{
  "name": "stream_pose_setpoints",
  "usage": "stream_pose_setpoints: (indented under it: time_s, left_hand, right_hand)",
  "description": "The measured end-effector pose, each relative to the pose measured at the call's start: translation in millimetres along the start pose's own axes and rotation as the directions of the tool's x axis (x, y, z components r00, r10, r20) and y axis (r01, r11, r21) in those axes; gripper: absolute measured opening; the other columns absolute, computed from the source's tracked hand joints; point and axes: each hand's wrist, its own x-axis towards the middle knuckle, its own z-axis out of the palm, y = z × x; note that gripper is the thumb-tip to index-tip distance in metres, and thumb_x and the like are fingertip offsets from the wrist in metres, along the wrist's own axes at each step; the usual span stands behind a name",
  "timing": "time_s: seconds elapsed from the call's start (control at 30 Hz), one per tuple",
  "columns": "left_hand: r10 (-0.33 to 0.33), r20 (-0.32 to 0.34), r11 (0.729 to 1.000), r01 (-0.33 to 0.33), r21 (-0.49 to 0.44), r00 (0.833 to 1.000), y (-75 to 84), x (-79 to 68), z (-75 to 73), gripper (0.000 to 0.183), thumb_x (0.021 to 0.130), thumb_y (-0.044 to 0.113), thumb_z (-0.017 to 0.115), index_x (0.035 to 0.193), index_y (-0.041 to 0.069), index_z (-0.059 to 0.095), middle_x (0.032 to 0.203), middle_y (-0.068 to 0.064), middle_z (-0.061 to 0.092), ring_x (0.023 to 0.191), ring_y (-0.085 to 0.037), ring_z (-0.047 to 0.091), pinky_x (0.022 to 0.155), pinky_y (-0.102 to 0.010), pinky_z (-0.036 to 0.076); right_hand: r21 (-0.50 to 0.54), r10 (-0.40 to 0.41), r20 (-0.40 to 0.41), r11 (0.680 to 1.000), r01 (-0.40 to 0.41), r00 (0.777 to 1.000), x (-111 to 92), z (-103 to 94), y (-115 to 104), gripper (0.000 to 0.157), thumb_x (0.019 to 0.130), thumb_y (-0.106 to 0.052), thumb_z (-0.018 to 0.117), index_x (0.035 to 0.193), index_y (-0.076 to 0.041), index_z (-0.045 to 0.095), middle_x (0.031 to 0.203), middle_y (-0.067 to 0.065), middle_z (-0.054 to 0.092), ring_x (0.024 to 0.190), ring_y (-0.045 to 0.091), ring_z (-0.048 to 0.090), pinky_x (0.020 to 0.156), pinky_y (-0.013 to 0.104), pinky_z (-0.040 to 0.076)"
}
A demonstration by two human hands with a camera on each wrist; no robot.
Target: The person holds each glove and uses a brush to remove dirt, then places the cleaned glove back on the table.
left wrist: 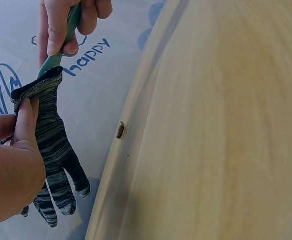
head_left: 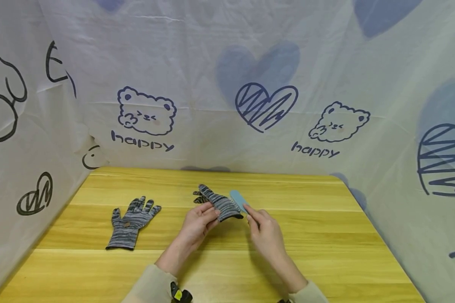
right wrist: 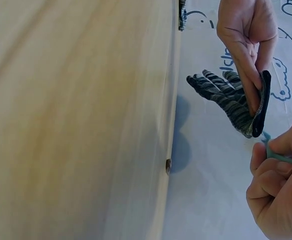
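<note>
A grey-and-black striped knit glove (head_left: pixel 223 207) is held above the table by my left hand (head_left: pixel 198 224), which pinches it near the cuff. In the left wrist view the black cuff edge (left wrist: pixel 38 82) faces the other hand and the glove's fingers point away from it. My right hand (head_left: pixel 266 233) grips a light blue brush (head_left: pixel 238 199) by its handle. The brush's pale bristles lie against or just beside the glove near its cuff; exact contact cannot be told. In the right wrist view only a bit of the teal handle (right wrist: pixel 281 157) shows between the fingers.
A matching glove (head_left: pixel 126 231) lies flat on the wooden table (head_left: pixel 326 235) to the left, fingers away from me, with a small brownish spot (head_left: pixel 127 224) on it. White cloth (head_left: pixel 197 126) printed with hearts and bears stands around the table's back and sides.
</note>
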Motion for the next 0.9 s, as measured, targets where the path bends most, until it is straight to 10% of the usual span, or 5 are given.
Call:
stream_pose_setpoints:
  time_s: [0.3, 0.67, 0.9]
  left_hand:
    - [0.005, -0.009, 1.000, -0.005, 0.002, 1.000, -0.3, 1.3, -1.7, 0.066, 0.105, -0.006, 0.050, 0.157, -0.018, 0.012, 0.162, -0.038, 0.019, 0.150, -0.042, 0.028, 0.089, -0.016, 0.055]
    - [0.002, -0.034, 1.000, -0.002, -0.003, 0.999, -1.9, 3.0, -2.1, 0.062, 0.104, -0.007, 0.052, 0.157, -0.017, 0.021, 0.159, -0.036, 0.030, 0.140, -0.032, 0.049, 0.087, -0.016, 0.056]
    - [0.000, -0.039, 1.000, 0.000, -0.006, 0.999, -0.9, 2.3, -1.6, 0.053, 0.104, -0.007, 0.053, 0.153, -0.015, 0.034, 0.153, -0.034, 0.044, 0.108, -0.008, 0.068, 0.084, -0.016, 0.057]
  right_hand:
    - [0.054, 0.089, 0.018, 0.995, -0.089, 0.996, 3.8, -7.7, 3.5, 0.035, 0.102, -0.005, 0.065, 0.137, -0.008, 0.070, 0.090, 0.007, 0.067, 0.061, 0.009, 0.046, 0.050, 0.022, 0.039]
    - [0.100, -0.217, -0.051, 0.970, 0.221, 0.975, -0.2, -2.5, -7.4, 0.036, 0.096, 0.001, 0.072, 0.131, -0.006, 0.073, 0.090, 0.004, 0.069, 0.070, 0.007, 0.052, 0.057, 0.021, 0.047]
    - [0.094, -0.255, 0.036, 0.964, 0.250, 0.966, -3.7, 0.5, -11.2, 0.037, 0.098, -0.004, 0.071, 0.134, -0.010, 0.072, 0.094, 0.001, 0.068, 0.069, 0.005, 0.048, 0.055, 0.020, 0.045]
